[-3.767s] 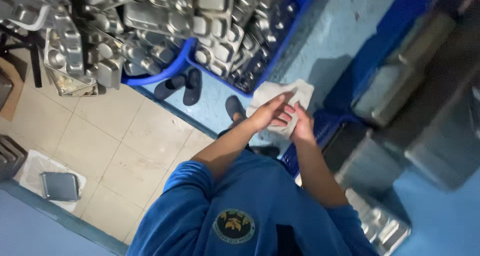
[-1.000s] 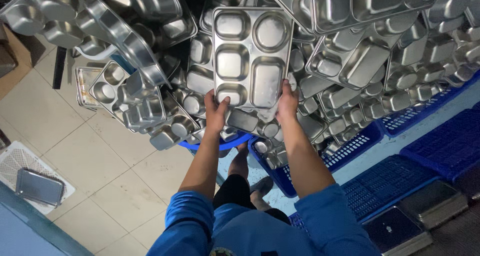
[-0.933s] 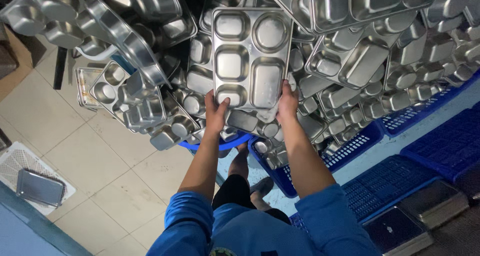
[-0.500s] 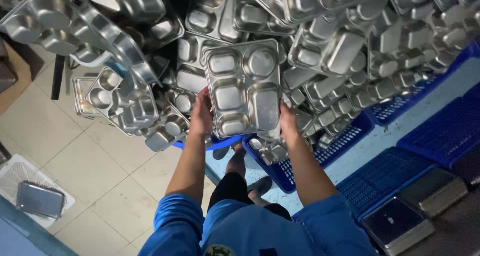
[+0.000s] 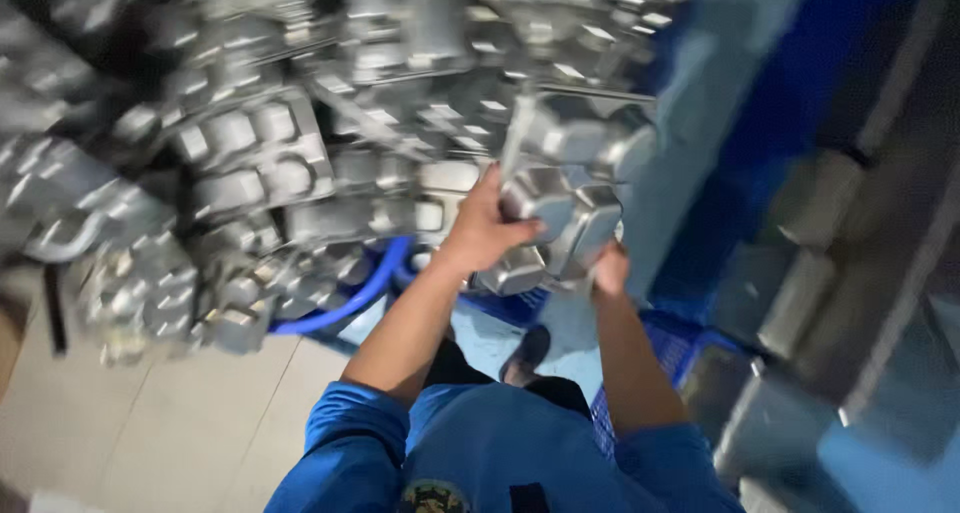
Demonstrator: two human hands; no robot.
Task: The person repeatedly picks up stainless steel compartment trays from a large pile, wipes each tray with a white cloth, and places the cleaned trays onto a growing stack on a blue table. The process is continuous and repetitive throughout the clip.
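A steel compartment tray (image 5: 575, 188) is tilted in front of me, held by both hands. My left hand (image 5: 488, 223) grips its left edge, thumb over the rim. My right hand (image 5: 608, 269) holds the lower right edge from underneath. Behind the tray lies a big heap of the same steel compartment trays (image 5: 260, 143). The picture is blurred by motion.
A blue tub rim (image 5: 350, 298) curves under the heap. Blue crates (image 5: 670, 343) and stacked steel containers (image 5: 830, 263) stand at the right. Beige floor tiles (image 5: 150, 423) are at the lower left. A sandalled foot (image 5: 525, 353) shows below my arms.
The view has swung to the right and blurred. The tray has come off the heap and moved right, tilted, still in both hands.
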